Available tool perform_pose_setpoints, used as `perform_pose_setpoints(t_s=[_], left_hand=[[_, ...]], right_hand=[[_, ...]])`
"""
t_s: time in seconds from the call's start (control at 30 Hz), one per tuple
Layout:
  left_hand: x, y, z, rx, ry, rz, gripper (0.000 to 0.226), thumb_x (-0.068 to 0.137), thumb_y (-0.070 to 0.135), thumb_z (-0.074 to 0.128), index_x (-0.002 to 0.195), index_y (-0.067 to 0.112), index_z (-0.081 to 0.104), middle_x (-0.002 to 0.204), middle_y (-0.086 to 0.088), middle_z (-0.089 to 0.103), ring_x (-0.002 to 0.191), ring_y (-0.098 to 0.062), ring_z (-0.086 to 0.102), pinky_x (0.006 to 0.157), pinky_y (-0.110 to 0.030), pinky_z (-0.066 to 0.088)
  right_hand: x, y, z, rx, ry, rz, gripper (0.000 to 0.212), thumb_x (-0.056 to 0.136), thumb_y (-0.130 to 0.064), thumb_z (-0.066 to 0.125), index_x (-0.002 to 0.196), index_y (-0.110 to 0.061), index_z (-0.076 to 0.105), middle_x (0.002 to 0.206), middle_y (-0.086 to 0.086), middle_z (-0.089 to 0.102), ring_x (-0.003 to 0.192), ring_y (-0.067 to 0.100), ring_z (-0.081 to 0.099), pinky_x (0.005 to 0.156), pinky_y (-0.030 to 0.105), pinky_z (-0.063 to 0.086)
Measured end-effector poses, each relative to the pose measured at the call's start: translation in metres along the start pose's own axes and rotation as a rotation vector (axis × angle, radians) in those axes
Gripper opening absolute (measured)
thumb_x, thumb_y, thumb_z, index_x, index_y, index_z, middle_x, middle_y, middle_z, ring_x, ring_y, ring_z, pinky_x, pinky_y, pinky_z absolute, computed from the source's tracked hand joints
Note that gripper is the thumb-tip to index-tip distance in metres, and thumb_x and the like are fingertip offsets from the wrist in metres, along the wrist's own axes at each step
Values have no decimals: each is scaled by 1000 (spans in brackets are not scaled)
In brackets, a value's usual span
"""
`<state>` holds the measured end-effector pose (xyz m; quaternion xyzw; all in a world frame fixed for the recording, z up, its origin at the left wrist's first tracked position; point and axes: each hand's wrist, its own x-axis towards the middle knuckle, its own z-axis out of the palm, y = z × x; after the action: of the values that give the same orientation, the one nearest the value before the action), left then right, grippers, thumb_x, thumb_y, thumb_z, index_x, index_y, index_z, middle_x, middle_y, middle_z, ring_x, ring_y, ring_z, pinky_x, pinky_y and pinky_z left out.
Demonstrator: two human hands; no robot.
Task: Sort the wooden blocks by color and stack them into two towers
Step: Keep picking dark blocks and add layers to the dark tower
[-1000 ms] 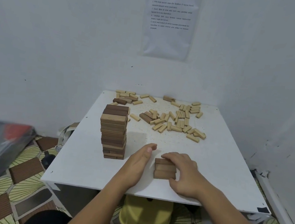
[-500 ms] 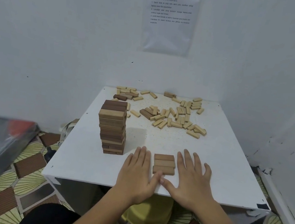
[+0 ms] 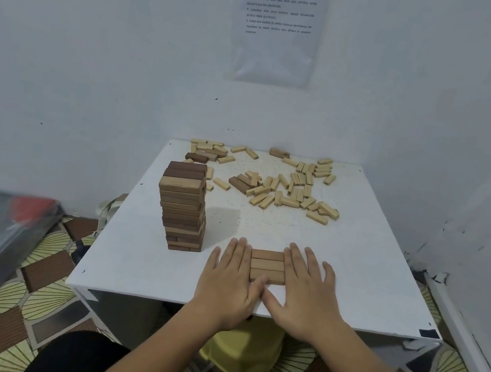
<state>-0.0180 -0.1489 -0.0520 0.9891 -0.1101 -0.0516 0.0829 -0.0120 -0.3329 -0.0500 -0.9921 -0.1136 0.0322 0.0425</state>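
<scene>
Brown tower (image 3: 184, 209) built, tabletop (image 3: 352, 260) left. Brown three-block row (image 3: 268, 267) flanked near front by left hand (image 3: 231, 280), right hand (image 3: 305, 289), both flat, fingers straight. Light blocks (image 3: 293, 191) left scattered at back; second tower unstarted.

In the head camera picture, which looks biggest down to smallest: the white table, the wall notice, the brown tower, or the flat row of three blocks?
1. white table
2. wall notice, farther off, so true size unsure
3. brown tower
4. row of three blocks
</scene>
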Motion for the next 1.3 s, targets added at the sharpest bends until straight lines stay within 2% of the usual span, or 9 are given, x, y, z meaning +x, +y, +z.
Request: perform_pose_setpoints(t_s=[0.13, 0.23, 0.33, 0.47, 0.57, 0.7, 0.9, 1.07, 1.3], left_hand=[[-1, -3, -7, -91, -3, 18, 73, 105, 57, 3, 165, 15, -4, 173, -2, -10, 158, -15, -16, 128, -35, -8], [-5, -11, -15, -239, 21, 41, 67, 110, 52, 15, 165, 18, -1, 173, 2, -6, 158, -10, -10, 127, -28, -6], [-2, -20, -24, -240, 39, 92, 71, 108, 51, 33, 166, 21, 5, 174, 5, 1, 159, -9, -3, 125, -25, -3], [14, -23, -37, -231, -18, 156, 90, 97, 57, 58, 166, 23, 11, 173, 6, 6, 159, -11, 1, 127, -29, 4], [27, -26, -40, -282, -55, 164, 98, 91, 58, 69, 165, 20, 18, 172, 4, 11, 158, -11, 4, 127, -30, 8], [37, -34, -29, -372, -40, 173, 88, 86, 59, 74, 157, 20, 40, 169, 5, 26, 157, -11, 16, 128, -34, 15], [38, -41, -20, -433, 1, 176, 87, 84, 60, 76, 156, 22, 44, 167, 8, 31, 156, -8, 19, 128, -36, 18], [37, -42, -17, -465, 15, 196, 84, 86, 56, 77, 156, 22, 43, 167, 8, 31, 156, -7, 17, 128, -31, 14], [38, -42, -20, -482, -1, 187, 85, 84, 57, 77, 155, 24, 45, 166, 9, 32, 155, -4, 17, 128, -33, 16]], right_hand=[[2, 6, -4, 45, -12, -26, 106, 82, -86, 10, 164, -19, 0, 172, -1, -7, 157, 23, -12, 126, 51, 1], [1, 18, -12, 178, -68, -79, 105, 82, -74, 34, 163, -22, -7, 171, -6, -11, 156, 17, -16, 126, 41, -3], [4, 31, -17, 251, -87, -75, 99, 87, -58, 53, 163, -28, -3, 170, -10, -5, 156, 15, -11, 124, 40, 0], [18, 36, -25, 276, -100, -58, 95, 87, -61, 64, 162, -38, 12, 166, -12, 9, 153, 14, 2, 122, 42, 8], [29, 36, -28, 319, -98, -60, 88, 83, -63, 69, 157, -44, 26, 161, -16, 18, 149, 14, 9, 117, 43, 14], [37, 38, -25, 366, -61, -100, 74, 82, -64, 70, 148, -46, 43, 148, -22, 26, 141, 10, 16, 110, 36, 17], [38, 44, -14, 388, -11, -119, 72, 81, -68, 68, 147, -48, 45, 145, -25, 26, 139, 8, 17, 110, 35, 15], [36, 42, -9, 373, 14, -133, 73, 83, -69, 62, 149, -48, 40, 146, -26, 24, 139, 7, 15, 112, 34, 13], [36, 42, -7, 400, 36, -119, 72, 82, -65, 68, 147, -47, 44, 142, -27, 25, 137, 7, 17, 113, 34, 13]])
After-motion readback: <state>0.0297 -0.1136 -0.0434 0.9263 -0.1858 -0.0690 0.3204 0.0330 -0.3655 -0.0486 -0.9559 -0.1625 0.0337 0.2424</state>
